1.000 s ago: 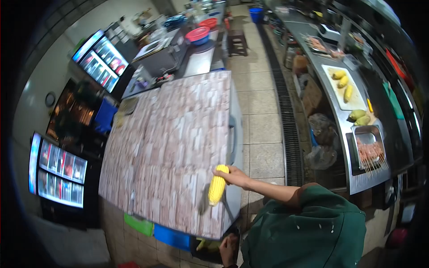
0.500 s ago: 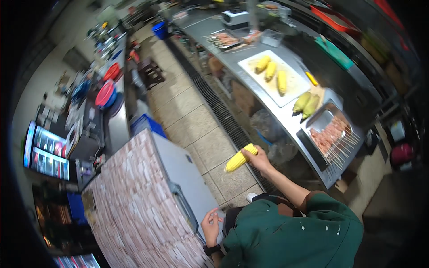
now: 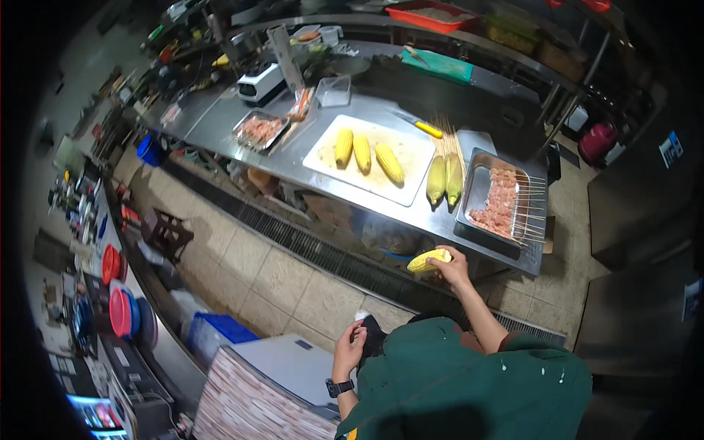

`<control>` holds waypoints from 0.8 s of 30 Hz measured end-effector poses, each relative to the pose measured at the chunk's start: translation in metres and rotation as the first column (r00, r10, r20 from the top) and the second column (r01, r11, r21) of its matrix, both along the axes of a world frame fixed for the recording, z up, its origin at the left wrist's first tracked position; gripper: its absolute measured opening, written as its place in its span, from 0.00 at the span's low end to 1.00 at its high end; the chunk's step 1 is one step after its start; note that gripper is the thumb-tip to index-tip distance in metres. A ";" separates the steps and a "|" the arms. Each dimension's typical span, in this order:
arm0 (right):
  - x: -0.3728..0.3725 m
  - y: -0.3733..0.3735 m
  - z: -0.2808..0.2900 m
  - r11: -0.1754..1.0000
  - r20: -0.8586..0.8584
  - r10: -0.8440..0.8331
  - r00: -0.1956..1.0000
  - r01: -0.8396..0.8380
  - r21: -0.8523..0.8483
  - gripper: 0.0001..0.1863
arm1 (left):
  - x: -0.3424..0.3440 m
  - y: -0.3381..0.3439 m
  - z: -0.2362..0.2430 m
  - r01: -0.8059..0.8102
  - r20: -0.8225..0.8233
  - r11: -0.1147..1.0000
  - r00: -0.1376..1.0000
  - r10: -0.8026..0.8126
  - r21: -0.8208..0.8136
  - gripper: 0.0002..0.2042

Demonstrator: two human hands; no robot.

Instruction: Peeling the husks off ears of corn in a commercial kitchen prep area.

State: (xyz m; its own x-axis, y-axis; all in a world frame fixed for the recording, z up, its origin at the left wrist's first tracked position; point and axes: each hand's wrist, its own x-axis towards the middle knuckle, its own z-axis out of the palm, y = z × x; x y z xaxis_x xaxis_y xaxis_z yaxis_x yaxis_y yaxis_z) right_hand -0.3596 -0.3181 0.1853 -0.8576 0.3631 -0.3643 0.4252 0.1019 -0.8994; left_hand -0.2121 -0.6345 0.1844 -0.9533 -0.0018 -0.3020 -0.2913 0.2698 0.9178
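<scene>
My right hand grips a peeled yellow corn cob by one end, held out in front of the steel table's near edge. My left hand is empty, its fingers loosely bent and apart, beside my body. On the steel table, a white cutting board carries three yellow cobs. Right of the board lie two ears of corn in green husk. A yellow-handled knife rests at the board's far edge, near a bunch of thin wooden skewers.
A metal tray of skewered meat sits at the table's right end. Another meat tray stands left of the board, near a clear plastic container. A green board lies behind. A freezer stands at my left; a floor drain runs alongside the table.
My view has swung right toward the steel table. The corn cob in my right hand has come nearer the table. My left hand has moved off the freezer's edge, fingers more curled.
</scene>
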 end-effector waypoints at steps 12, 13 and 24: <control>-0.263 -0.018 0.074 0.977 -0.553 -0.031 0.832 0.142 0.158 0.24 | -0.126 -0.130 0.018 0.130 0.000 0.985 0.991 -0.130 -0.118 0.15; -0.284 -0.024 0.059 0.974 -0.588 -0.057 0.807 0.175 0.146 0.24 | -0.131 -0.132 0.010 0.102 0.026 0.990 0.995 -0.099 -0.101 0.16; -0.283 -0.020 -0.009 0.874 -0.310 0.137 0.941 0.032 0.484 0.24 | -0.214 -0.025 0.018 0.076 0.183 0.995 0.979 -0.086 0.060 0.16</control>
State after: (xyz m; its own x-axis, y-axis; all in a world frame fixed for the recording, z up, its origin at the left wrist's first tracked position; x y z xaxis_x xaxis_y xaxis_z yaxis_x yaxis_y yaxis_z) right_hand -0.6424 -0.3380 0.1766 -0.9180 0.3697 0.1434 0.1001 0.5660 -0.8183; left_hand -0.4257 -0.6591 0.2021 -0.8773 0.0939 -0.4707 -0.4363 0.2525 0.8636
